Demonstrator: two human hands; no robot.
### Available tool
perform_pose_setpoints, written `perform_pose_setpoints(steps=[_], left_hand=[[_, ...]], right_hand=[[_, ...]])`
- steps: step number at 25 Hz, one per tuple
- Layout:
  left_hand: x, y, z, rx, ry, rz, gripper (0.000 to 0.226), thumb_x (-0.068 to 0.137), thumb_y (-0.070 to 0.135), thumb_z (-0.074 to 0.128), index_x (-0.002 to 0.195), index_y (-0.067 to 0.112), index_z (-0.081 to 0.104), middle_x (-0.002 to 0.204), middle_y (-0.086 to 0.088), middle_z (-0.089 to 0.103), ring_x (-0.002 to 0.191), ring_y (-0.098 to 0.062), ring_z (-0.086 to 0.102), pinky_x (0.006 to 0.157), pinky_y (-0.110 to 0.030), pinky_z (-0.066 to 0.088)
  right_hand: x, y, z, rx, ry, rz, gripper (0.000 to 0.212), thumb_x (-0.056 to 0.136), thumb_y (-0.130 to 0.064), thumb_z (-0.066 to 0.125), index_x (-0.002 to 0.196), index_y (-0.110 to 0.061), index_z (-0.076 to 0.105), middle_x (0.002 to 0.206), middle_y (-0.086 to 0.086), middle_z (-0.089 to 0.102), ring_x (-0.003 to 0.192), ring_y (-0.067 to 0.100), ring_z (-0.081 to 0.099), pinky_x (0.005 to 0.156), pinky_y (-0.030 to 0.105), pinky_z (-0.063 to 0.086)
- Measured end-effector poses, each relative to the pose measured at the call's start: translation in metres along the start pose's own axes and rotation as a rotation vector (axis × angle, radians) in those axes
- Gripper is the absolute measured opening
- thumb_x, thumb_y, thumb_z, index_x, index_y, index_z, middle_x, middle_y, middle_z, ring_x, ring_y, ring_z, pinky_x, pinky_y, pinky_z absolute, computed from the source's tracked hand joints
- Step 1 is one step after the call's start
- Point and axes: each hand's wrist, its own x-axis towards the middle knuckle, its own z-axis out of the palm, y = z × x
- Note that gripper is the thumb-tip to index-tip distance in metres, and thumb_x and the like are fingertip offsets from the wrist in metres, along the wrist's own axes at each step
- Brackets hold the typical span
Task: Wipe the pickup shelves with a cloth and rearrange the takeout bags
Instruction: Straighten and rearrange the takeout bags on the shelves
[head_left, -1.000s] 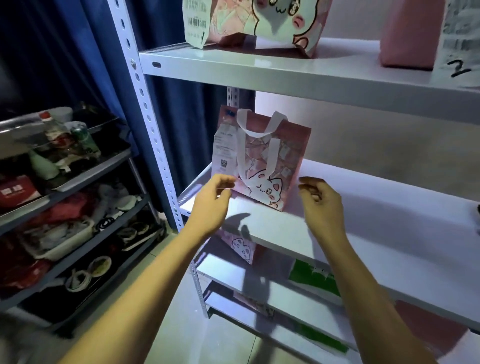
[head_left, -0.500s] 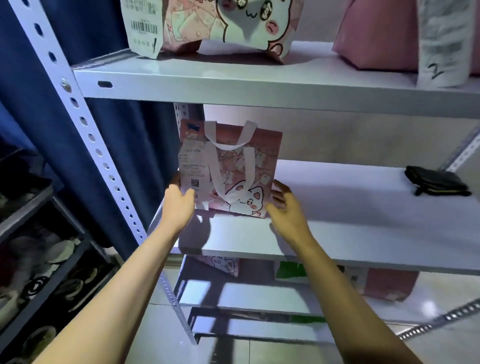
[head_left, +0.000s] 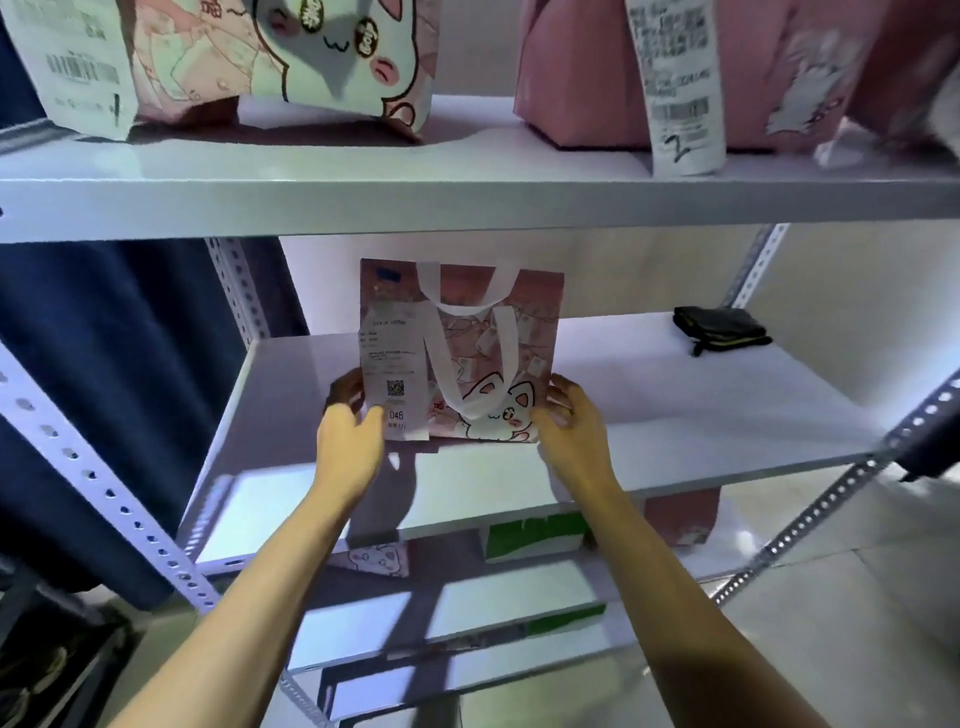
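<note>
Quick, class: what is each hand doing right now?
Left hand: holding the lower left edge of the pink bag.
Right hand: holding the bag's lower right edge.

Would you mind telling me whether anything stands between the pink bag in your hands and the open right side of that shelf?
Nothing visible blocks it. The pink bag, held by the left hand and right hand, has bare shelf beside it; the dark cloth lies farther right, at the back.
</note>
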Motion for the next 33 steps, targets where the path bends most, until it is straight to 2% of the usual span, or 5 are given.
perform_pose_setpoints(steps=[4, 10, 15, 19, 33], left_hand=[[-0.005, 0.011, 0.051, -0.025, -0.097, 0.049, 0.036, 0.098, 0.009, 0.050, 0.128, 0.026, 0.055, 0.120, 0.011, 0.063, 0.111, -0.010, 0.056, 0.085, -0.015, 0.043], [-0.014, 0.042, 0.148, -0.078, -0.166, 0.040, 0.030, 0.101, 0.014, 0.049, 0.128, 0.025, 0.056, 0.127, 0.003, 0.064, 0.116, -0.021, 0.061, 0.087, -0.027, 0.054], [-0.037, 0.070, 0.234, -0.072, -0.140, 0.017, 0.029, 0.100, 0.020, 0.054, 0.128, 0.030, 0.052, 0.134, 0.001, 0.061, 0.108, -0.010, 0.057, 0.088, -0.029, 0.051], [-0.054, 0.084, 0.282, -0.046, -0.123, 0.006, 0.032, 0.099, 0.020, 0.057, 0.129, 0.028, 0.051, 0.135, 0.003, 0.060, 0.109, -0.009, 0.056, 0.086, -0.023, 0.050], [-0.075, 0.119, 0.355, 0.009, -0.246, -0.009, 0.040, 0.100, 0.016, 0.053, 0.137, 0.029, 0.045, 0.129, 0.010, 0.055, 0.113, -0.014, 0.055, 0.099, -0.044, 0.053]], right_hand=[[0.014, 0.023, -0.051, 0.024, 0.119, 0.043, 0.040, 0.094, -0.041, 0.062, 0.132, -0.030, 0.056, 0.126, -0.008, 0.067, 0.111, 0.017, 0.064, 0.100, 0.048, 0.053], [0.046, 0.057, -0.141, 0.073, 0.216, 0.050, 0.044, 0.096, -0.034, 0.062, 0.138, -0.024, 0.055, 0.124, -0.007, 0.067, 0.108, 0.012, 0.064, 0.096, 0.042, 0.056], [0.082, 0.087, -0.215, 0.088, 0.274, 0.043, 0.043, 0.096, -0.034, 0.064, 0.136, -0.020, 0.057, 0.122, -0.004, 0.067, 0.108, 0.014, 0.065, 0.086, 0.030, 0.056], [0.104, 0.110, -0.260, 0.083, 0.278, 0.023, 0.043, 0.096, -0.031, 0.064, 0.136, -0.018, 0.057, 0.124, -0.003, 0.067, 0.111, 0.016, 0.063, 0.089, 0.031, 0.055], [0.168, 0.141, -0.319, 0.052, 0.304, 0.005, 0.043, 0.093, -0.029, 0.062, 0.134, -0.019, 0.055, 0.122, -0.004, 0.065, 0.110, 0.012, 0.061, 0.100, 0.040, 0.054]])
